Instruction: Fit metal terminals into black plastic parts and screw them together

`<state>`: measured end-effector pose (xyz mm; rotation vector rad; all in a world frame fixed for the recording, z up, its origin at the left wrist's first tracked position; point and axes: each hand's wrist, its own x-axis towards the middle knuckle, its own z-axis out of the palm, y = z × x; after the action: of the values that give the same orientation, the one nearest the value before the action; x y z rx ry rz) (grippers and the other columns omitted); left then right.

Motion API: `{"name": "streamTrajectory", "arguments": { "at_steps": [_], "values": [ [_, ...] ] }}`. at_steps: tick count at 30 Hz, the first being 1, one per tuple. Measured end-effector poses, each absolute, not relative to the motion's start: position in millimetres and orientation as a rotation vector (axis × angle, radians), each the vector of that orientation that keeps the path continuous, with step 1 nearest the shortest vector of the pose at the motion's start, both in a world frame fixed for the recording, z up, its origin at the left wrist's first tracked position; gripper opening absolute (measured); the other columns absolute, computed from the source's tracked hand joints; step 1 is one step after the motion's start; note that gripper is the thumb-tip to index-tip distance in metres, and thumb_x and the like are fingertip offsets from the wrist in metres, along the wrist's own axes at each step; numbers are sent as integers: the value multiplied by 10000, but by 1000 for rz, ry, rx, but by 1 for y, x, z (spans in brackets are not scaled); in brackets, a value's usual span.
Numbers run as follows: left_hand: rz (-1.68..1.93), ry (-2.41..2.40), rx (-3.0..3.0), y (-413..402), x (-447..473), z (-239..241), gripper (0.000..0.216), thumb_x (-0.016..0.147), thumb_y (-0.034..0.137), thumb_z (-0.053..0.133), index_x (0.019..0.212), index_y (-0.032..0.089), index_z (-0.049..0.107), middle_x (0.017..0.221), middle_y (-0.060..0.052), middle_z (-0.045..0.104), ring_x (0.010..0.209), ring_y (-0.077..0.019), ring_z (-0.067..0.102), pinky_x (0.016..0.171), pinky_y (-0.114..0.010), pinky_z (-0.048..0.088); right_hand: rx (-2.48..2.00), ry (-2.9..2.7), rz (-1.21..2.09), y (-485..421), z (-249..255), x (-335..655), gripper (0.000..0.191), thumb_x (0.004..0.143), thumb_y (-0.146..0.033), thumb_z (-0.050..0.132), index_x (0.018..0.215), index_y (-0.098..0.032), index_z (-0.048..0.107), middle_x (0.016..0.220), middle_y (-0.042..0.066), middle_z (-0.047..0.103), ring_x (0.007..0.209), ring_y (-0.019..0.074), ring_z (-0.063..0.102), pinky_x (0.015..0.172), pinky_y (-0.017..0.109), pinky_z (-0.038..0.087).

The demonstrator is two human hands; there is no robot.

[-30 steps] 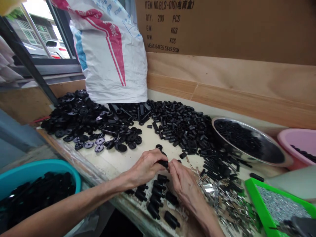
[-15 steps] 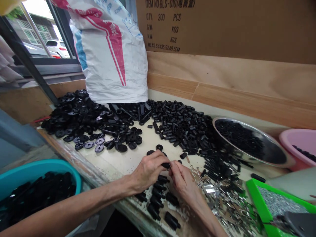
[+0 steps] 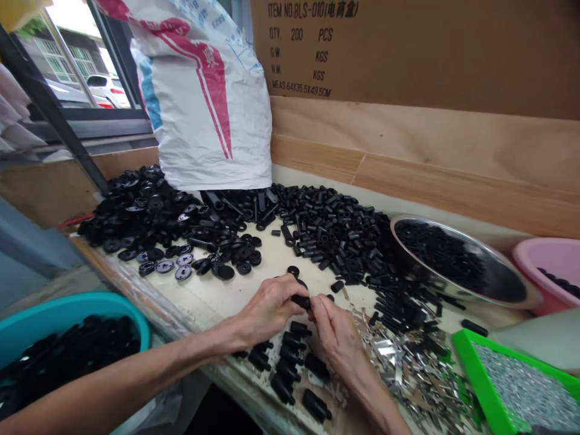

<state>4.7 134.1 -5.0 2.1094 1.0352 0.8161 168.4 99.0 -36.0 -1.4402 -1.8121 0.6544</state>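
Observation:
My left hand (image 3: 270, 307) is closed around a black plastic cylinder (image 3: 301, 301), held just above the bench. Against the cylinder's right end, the fingertips of my right hand (image 3: 333, 323) are pinched together; whatever lies between them is too small or hidden to name. Several black cylindrical parts with narrower ends (image 3: 284, 368) lie in rows below my hands. A few black discs (image 3: 293, 272) rest just beyond my fingers, one partly covered by my left hand.
Black discs (image 3: 183, 273) heap at the left, short black tubes (image 3: 335, 223) behind. Metal clips (image 3: 408, 368) spread at right beside a green tray (image 3: 480, 368). A steel bowl (image 3: 512, 284), pink basin (image 3: 539, 248), teal tub (image 3: 144, 326) and white sack (image 3: 199, 121) stand around.
My left hand has shifted slightly left with the black cylinder, its end still at my right fingertips. The dark tool over the green tray has dropped almost out of view.

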Motion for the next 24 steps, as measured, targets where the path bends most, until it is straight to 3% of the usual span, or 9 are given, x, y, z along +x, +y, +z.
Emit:
{"name": "streamTrajectory", "arguments": {
  "at_steps": [5,10,14,18,24],
  "values": [
    [952,902,2272,130,8,-25,284,844,64,456,1044,185,618,959,-47,589,880,-141,568,795,-232,471,-1439,-1753,747,102,-36,170,428,968,-407,265,641,-207,456,522,-39,471,458,114,432,475,229,345],
    [1011,913,2273,129,8,-31,270,848,70,458,1025,177,631,953,-56,600,866,-144,575,779,-236,478,-1431,-1755,778,102,-36,168,440,965,-400,276,618,-201,460,514,-37,471,455,107,424,456,222,338],
    [914,1029,2096,132,6,-13,206,782,87,574,935,175,680,855,-23,606,769,-125,570,695,-205,458,-1418,-1763,730,101,-34,169,413,968,-385,281,654,-202,476,545,-31,494,495,117,465,505,224,364],
    [746,1014,1870,138,0,4,231,781,157,581,983,178,692,824,-3,594,589,-77,534,537,-175,414,-1383,-1791,649,100,-24,171,316,934,-379,384,728,-199,544,635,-9,556,598,139,529,614,237,406],
    [792,1000,1515,133,1,6,218,702,169,624,906,138,694,674,32,540,506,-61,469,462,-165,369,-1409,-1713,598,98,-19,172,249,918,-388,453,921,-195,609,790,27,651,693,162,603,634,245,452]
  ]
}}
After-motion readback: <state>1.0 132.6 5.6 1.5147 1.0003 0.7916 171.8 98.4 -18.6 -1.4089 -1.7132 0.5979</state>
